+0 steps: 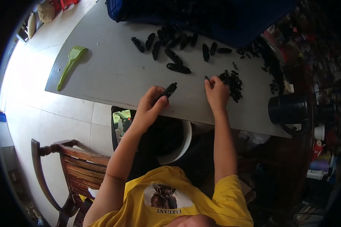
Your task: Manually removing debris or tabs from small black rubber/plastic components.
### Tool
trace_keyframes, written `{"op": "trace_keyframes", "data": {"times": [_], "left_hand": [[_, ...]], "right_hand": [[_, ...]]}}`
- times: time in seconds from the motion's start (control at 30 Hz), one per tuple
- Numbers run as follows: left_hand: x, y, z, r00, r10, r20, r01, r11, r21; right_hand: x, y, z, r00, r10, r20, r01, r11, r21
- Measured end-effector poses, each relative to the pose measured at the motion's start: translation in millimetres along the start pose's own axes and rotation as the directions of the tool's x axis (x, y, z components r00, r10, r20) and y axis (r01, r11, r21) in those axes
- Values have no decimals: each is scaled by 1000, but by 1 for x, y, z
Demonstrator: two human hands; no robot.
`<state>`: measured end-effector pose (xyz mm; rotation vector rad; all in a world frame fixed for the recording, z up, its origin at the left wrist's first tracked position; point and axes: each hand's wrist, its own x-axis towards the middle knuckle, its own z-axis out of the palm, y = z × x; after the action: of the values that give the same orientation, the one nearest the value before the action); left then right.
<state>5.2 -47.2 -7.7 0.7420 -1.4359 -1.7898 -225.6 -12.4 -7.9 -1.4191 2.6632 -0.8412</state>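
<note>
Left hand on a black casing, right hand pinching a bit

We see the left hand (150, 105) curled around a black casing (170, 90), thumb and fingers closed on it, pointed end out to the far right. It's above the near edge of the grey table (113, 72). The right hand (217, 94) is over the table too, thumb and forefinger pinched nearly together with a tiny dark bit (206, 78) at the tips; too small for us to tell its shape.

Just right of that hand we have a pile of small black parts (235, 84). Farther off, loose black casings (174, 56) lie scattered in front of a blue bin (113, 11). Far left: a green rake (69, 68), well apart from both hands. Right: a dark mug (288, 108). Nearer, below the table edge, we get a white bucket (186, 142) with dark contents. Wooden chair (83, 159), near left.
</note>
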Motion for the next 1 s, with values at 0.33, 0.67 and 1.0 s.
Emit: {"op": "trace_keyframes", "data": {"times": [0.33, 0.67, 1.0], "left_hand": [[-9, -12, 22, 1000, -17, 20, 19, 994, -109], [-24, -20, 42, 998, 33, -51, -36, 997, -62], [-31, -21, 36, 984, 55, 168, -59, 998, 16]], "right_hand": [[-11, 0, -1, 996, -89, -3, 89, 996, 23], [-70, -19, -23, 812, -43, 583, -516, 414, 750], [-103, -47, -26, 876, -54, 480, -444, 302, 844]]}}
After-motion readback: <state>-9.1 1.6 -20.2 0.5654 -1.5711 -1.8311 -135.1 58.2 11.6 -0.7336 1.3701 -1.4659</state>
